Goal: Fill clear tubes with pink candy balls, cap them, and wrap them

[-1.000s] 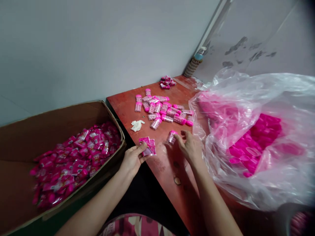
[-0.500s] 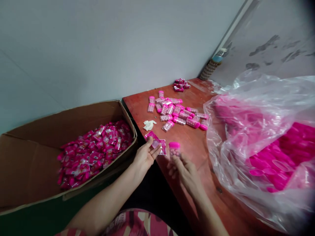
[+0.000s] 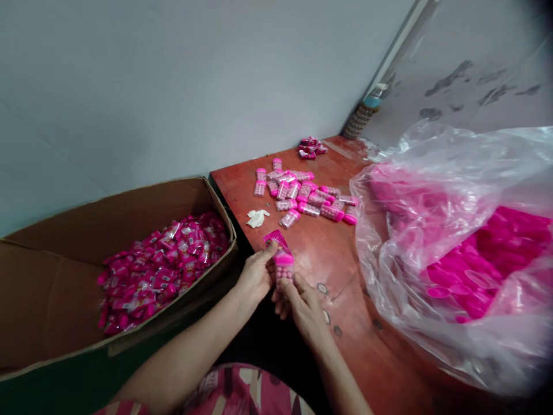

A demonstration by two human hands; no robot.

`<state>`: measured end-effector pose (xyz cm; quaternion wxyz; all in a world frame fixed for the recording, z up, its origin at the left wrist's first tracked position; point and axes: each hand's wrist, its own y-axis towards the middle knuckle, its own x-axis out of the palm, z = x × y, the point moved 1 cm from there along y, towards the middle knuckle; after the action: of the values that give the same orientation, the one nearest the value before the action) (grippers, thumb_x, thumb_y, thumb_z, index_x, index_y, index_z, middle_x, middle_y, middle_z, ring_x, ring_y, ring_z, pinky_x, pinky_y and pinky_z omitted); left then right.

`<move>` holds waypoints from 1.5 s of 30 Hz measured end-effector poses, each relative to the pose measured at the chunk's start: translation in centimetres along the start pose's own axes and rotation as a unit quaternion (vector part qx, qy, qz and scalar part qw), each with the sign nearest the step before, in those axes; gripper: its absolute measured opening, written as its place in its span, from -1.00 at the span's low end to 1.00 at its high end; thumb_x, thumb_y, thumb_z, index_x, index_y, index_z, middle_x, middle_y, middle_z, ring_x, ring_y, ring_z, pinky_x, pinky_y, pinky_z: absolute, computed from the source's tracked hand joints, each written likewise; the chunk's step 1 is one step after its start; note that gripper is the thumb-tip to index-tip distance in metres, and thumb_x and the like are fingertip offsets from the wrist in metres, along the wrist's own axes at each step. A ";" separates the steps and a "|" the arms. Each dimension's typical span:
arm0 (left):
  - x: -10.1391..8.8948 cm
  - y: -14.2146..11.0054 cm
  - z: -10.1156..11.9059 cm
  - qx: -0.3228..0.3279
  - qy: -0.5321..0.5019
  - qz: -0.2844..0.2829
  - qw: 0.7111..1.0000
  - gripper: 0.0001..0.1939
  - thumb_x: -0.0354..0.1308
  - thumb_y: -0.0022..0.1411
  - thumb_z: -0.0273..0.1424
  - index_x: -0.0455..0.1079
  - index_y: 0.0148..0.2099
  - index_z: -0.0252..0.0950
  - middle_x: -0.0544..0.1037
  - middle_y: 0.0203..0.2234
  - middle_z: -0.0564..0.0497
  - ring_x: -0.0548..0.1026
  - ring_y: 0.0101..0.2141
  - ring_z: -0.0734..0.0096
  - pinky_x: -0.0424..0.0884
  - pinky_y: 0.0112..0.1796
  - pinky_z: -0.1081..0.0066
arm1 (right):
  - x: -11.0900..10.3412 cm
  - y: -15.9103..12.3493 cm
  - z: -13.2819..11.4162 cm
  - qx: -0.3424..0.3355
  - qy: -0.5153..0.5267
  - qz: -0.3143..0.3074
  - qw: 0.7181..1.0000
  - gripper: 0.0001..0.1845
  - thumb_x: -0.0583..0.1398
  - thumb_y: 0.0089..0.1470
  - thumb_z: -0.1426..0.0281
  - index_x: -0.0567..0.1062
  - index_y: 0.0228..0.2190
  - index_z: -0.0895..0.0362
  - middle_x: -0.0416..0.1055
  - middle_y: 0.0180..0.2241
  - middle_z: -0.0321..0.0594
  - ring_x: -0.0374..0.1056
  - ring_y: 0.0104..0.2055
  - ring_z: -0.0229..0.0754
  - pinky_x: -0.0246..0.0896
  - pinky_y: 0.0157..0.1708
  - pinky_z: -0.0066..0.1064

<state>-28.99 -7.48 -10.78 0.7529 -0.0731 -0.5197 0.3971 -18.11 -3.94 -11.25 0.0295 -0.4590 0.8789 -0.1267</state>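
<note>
Heap of pink-capped clear bottles point(image 3: 302, 193) mid-desk; clear plastic bag point(image 3: 453, 248) along right edge. At near-left corner: left hand point(image 3: 256, 275) pinching pink foil sachet point(image 3: 276, 239), right hand point(image 3: 302, 302) gripping small pink-capped clear bottle point(image 3: 284, 270) upright.

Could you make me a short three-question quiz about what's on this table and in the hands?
1. True or false: the cardboard box holds pink packets.
2. Which hand grips the pink-capped bottle?
3. The clear plastic bag lies on the table: A) left of the hands B) right of the hands.

Key:
1. True.
2. The right hand; the left hand holds a pink packet against it.
3. B.
</note>
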 end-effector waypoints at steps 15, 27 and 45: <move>-0.2 -0.8 0.7 0.024 0.205 -0.123 0.971 -0.70 0.30 -0.10 -0.28 0.35 -0.57 -0.42 0.38 -0.71 0.05 0.33 -0.67 0.54 0.27 -0.57 0.48 | -0.4 0.1 0.2 -0.040 -0.063 0.034 0.997 -0.69 0.04 0.09 0.12 0.29 -0.42 0.11 0.31 -0.58 -0.35 0.21 -0.67 -0.36 0.09 -0.73 -0.57; -0.2 -1.4 0.7 0.056 0.265 -0.121 0.955 -0.73 0.26 -0.05 -0.28 0.41 -0.55 -0.43 0.42 -0.70 0.02 0.34 -0.67 0.52 0.25 -0.59 0.49 | -0.4 0.2 -0.1 -0.008 0.000 0.024 1.000 -0.69 0.08 0.06 0.13 0.29 -0.46 0.12 0.29 -0.65 -0.38 0.15 -0.73 -0.39 -0.02 -0.77 -0.60; -0.6 -2.5 0.4 -0.029 0.214 -0.126 0.968 -0.75 0.29 -0.10 -0.33 0.45 -0.49 -0.47 0.46 -0.64 -0.03 0.37 -0.63 0.52 0.31 -0.53 0.48 | 0.1 -0.4 0.2 0.032 0.120 -0.035 0.992 -0.71 0.05 0.08 0.15 0.30 -0.47 0.12 0.28 -0.68 -0.40 0.07 -0.78 -0.41 -0.11 -0.81 -0.60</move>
<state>-28.09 -9.73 -9.69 0.8882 -0.1120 -0.3628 0.2586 -17.86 -4.26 -11.31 -0.0664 -0.4700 0.8548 -0.2098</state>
